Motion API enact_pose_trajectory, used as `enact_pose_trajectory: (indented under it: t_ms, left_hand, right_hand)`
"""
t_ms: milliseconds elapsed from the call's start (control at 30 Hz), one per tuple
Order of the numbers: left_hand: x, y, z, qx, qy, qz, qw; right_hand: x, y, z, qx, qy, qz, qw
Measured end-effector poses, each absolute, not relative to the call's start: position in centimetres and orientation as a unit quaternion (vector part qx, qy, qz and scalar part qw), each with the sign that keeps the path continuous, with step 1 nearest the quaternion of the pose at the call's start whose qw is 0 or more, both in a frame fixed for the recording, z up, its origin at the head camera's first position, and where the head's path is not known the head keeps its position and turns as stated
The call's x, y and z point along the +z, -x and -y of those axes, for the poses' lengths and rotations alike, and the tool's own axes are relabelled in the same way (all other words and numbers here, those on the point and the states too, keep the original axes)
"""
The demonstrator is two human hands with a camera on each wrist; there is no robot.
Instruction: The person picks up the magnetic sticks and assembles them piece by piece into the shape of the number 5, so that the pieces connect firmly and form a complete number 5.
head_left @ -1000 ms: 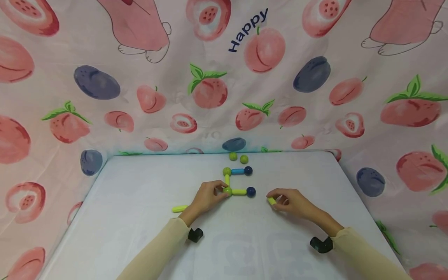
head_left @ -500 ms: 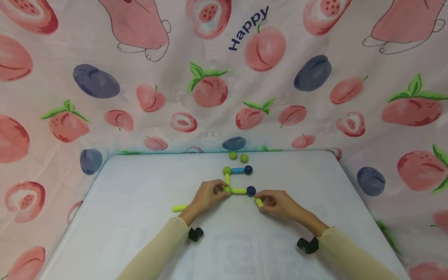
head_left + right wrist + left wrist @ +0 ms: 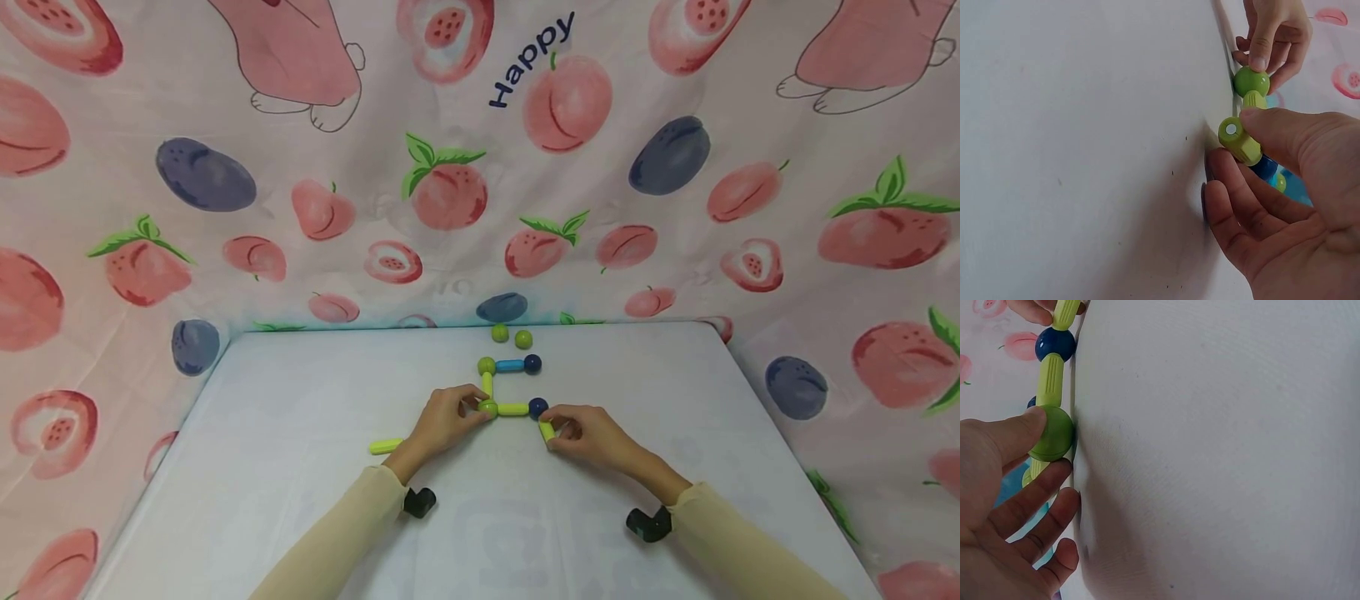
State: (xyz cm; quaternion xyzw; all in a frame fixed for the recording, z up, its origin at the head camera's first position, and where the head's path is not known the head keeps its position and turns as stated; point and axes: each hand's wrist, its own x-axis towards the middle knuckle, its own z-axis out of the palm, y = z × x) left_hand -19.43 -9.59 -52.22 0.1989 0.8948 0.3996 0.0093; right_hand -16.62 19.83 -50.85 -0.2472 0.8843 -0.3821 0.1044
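Note:
My left hand point(image 3: 448, 419) pinches a green ball point(image 3: 1055, 434) between thumb and fingers at the near left corner of a ball-and-rod frame. From that ball a yellow-green rod point(image 3: 513, 410) runs right to a dark blue ball point(image 3: 537, 407), and another rod point(image 3: 487, 385) runs back to a second green ball point(image 3: 486, 366). A blue rod point(image 3: 510, 365) links that one to another dark blue ball point(image 3: 532, 363). My right hand point(image 3: 596, 433) pinches a short yellow-green rod point(image 3: 1242, 145); its far end meets the near blue ball, and a pale round tip shows at its free end.
Two loose green balls point(image 3: 522, 339) lie at the back of the white table point(image 3: 315, 375). A loose yellow-green rod point(image 3: 386, 447) lies left of my left wrist. Behind the table hangs a fruit-print cloth point(image 3: 360, 175).
My right hand has moved left with the yellow-green rod, bringing its end from apart to against the near blue ball. The left hand has stayed on the green ball.

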Motion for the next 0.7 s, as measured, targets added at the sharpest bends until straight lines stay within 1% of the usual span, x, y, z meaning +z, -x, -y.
enact_pose_trajectory:
  t_ms: [700]
  left_hand:
    - [-52.2,19.5,9.5,0.394,-0.197,-0.898,0.013]
  right_hand:
    - [-50.9,16.3,-18.8,-0.383,0.215,-0.893,0.1]
